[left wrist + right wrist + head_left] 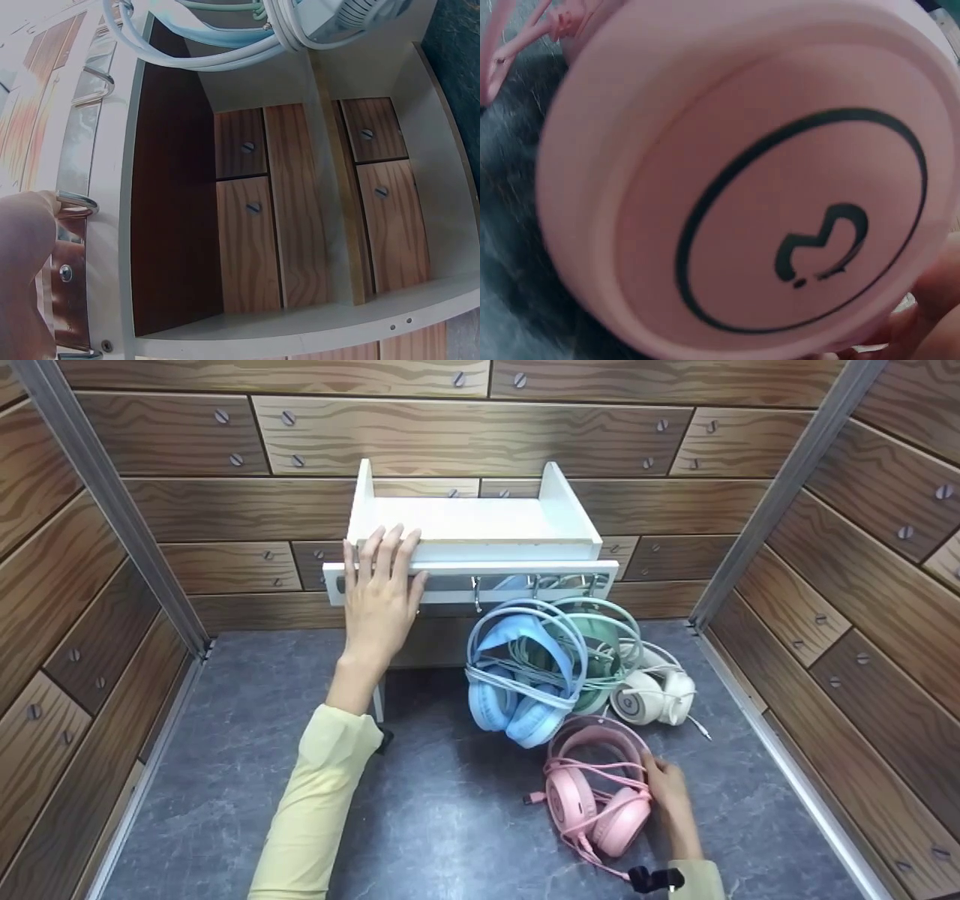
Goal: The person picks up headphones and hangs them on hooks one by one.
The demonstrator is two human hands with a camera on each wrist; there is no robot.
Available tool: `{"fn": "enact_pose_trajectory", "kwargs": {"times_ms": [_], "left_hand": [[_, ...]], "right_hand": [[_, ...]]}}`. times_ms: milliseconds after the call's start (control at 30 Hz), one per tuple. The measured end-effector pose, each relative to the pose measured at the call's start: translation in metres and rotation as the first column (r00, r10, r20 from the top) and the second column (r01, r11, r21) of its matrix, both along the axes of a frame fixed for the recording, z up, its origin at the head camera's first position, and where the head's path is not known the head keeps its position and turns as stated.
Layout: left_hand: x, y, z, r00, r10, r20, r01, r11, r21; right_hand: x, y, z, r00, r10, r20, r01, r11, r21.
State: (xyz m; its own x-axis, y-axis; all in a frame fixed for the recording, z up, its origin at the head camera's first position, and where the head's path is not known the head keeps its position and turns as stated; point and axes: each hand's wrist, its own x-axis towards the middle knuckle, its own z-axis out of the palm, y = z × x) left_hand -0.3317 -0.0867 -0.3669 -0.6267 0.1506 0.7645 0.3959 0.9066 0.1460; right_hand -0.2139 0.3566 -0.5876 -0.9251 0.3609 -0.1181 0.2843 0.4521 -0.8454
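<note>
A white wooden shelf (465, 519) with a rail of metal hooks (476, 594) along its front stands at the back. My left hand (381, 600) rests over the left end of that rail, fingers extended onto the shelf's front edge. Pink headphones (568, 796), their cable wound around them, are held by my right hand (670, 791) at the right side of the headband. In the right wrist view a pink ear cup (727, 187) with a black ring emblem covers most of the picture. Blue headphones (491, 709) hang at the rail's right half, overlapping green headphones (602, 630) behind.
White headphones (679, 694) are at the right, behind the pink pair, their plug on the dark grey tabletop (442, 825). Wood-patterned walls (465, 439) enclose the back and both sides. The left wrist view shows the compartments under the shelf, split by a divider (334, 180).
</note>
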Motion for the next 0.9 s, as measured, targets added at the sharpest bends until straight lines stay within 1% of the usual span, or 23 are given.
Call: {"fn": "enact_pose_trajectory", "kwargs": {"times_ms": [167, 233, 367, 467, 600, 700, 800, 900], "left_hand": [[0.0, 0.0, -0.001, 1.0, -0.003, 0.0, 0.003, 1.0, 0.005], [0.0, 0.0, -0.001, 1.0, -0.003, 0.002, 0.003, 1.0, 0.005], [-0.001, 0.0, -0.001, 1.0, 0.0, -0.003, 0.0, 1.0, 0.003], [-0.001, 0.0, -0.001, 1.0, 0.002, -0.009, -0.002, 1.0, 0.002], [-0.001, 0.0, -0.001, 1.0, -0.002, -0.009, 0.002, 1.0, 0.005], [-0.001, 0.0, -0.001, 1.0, 0.0, -0.01, 0.0, 1.0, 0.003], [-0.001, 0.0, -0.001, 1.0, 0.001, -0.006, -0.001, 1.0, -0.001], [-0.001, 0.0, -0.001, 1.0, 0.0, 0.005, 0.0, 1.0, 0.001]], "right_hand": [[0.003, -0.004, 0.001, 0.997, -0.009, -0.074, 0.012, 0.999, 0.051], [0.005, -0.007, 0.002, 0.995, -0.015, -0.096, 0.02, 0.998, 0.052], [0.011, -0.013, 0.007, 0.992, -0.04, -0.121, 0.042, 0.999, 0.011], [0.016, -0.018, 0.01, 0.986, -0.074, -0.147, 0.067, 0.996, -0.052], [0.021, -0.024, 0.014, 0.965, -0.141, -0.22, 0.104, 0.98, -0.171], [0.026, -0.028, 0.016, 0.943, -0.183, -0.279, 0.124, 0.968, -0.218], [0.031, -0.032, 0.017, 0.921, -0.215, -0.324, 0.152, 0.966, -0.209], [0.035, -0.035, 0.017, 0.905, -0.246, -0.346, 0.198, 0.966, -0.168]]}}
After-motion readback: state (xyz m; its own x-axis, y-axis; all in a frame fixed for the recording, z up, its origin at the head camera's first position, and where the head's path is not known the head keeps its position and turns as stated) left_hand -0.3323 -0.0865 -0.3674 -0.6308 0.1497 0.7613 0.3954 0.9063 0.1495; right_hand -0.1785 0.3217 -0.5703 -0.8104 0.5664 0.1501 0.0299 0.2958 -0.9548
